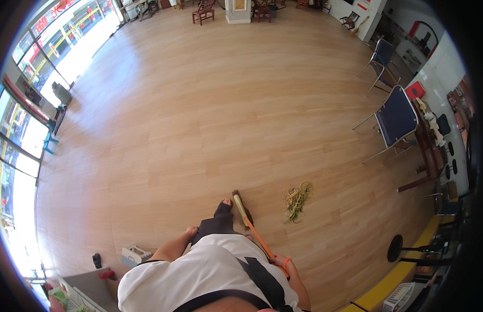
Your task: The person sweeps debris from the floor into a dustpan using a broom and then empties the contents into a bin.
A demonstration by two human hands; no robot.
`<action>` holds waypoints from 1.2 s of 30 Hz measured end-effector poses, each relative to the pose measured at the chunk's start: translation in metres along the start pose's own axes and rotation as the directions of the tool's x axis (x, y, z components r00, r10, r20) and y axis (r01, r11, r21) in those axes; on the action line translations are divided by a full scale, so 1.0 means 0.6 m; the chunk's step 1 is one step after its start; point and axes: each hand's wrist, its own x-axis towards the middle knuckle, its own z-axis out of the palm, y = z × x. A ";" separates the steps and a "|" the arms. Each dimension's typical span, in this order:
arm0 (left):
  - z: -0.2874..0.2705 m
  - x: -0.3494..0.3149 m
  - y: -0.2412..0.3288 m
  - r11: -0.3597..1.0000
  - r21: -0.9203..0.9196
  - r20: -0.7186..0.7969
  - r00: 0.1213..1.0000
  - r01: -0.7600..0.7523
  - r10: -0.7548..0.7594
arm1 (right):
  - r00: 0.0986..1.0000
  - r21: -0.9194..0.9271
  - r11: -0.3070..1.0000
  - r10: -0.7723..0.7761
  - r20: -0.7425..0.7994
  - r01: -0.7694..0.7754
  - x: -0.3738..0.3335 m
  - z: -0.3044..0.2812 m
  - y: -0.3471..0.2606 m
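Observation:
My right hand [281,261] grips the orange handle of a broom [259,239] by my right side. The broom's head, pale with dark bristles, rests on the floor just right of my forward foot [227,202]. A loose pile of green and yellowish plant scraps [297,203] lies to the right of the broom head, apart from it. My left hand [192,230] hangs beside my dark trousers, and nothing shows in it. Its fingers are too small and turned away to read.
Wood-look floor [200,104] spreads ahead. Blue metal-framed chairs [397,117] and a dark red table [428,151] line the right side, with a black fan [395,248] nearer. A grey-white device [135,255] and a grey bin [85,286] stand at lower left. Glass doors run along the left.

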 end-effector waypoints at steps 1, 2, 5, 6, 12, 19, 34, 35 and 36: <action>-0.027 0.000 0.028 0.998 -0.036 0.024 0.998 0.058 -0.057 | 0.997 -0.056 0.998 0.001 -0.073 -0.005 -0.021 0.024 -0.036; -0.042 0.056 -0.026 0.844 0.385 0.137 0.928 -0.373 0.347 | 0.989 -0.107 0.994 -0.002 -0.147 -0.014 -0.048 0.050 -0.072; -0.072 0.149 0.022 0.811 0.360 0.307 0.880 -0.460 0.363 | 0.932 -0.155 0.984 0.027 -0.362 -0.089 -0.175 0.104 -0.162; -0.085 0.181 0.025 0.882 0.308 0.255 0.924 -0.357 0.285 | 0.911 -0.136 0.984 0.046 -0.411 -0.111 -0.196 0.132 -0.165; -0.168 0.265 0.074 0.591 0.267 0.597 0.612 -0.761 0.518 | 0.943 0.655 0.742 0.103 -0.318 0.140 -0.195 0.239 -0.046; -0.171 0.301 0.233 0.700 0.414 0.741 0.662 -0.583 0.113 | 0.946 0.944 -0.151 0.188 -0.263 0.293 -0.161 0.456 -0.080; -0.186 0.361 0.322 0.673 0.514 0.696 0.717 -0.531 0.034 | 0.851 0.152 -0.988 -0.068 -0.521 0.014 0.057 0.339 -0.023; -0.190 0.364 0.320 0.688 0.483 0.695 0.715 -0.541 0.075 | 0.827 0.203 -0.979 -0.090 -0.555 0.030 0.085 0.300 -0.025; -0.196 0.369 0.315 0.698 0.452 0.691 0.713 -0.556 0.121 | 0.816 0.225 -0.970 -0.054 -0.576 0.095 0.095 0.257 -0.043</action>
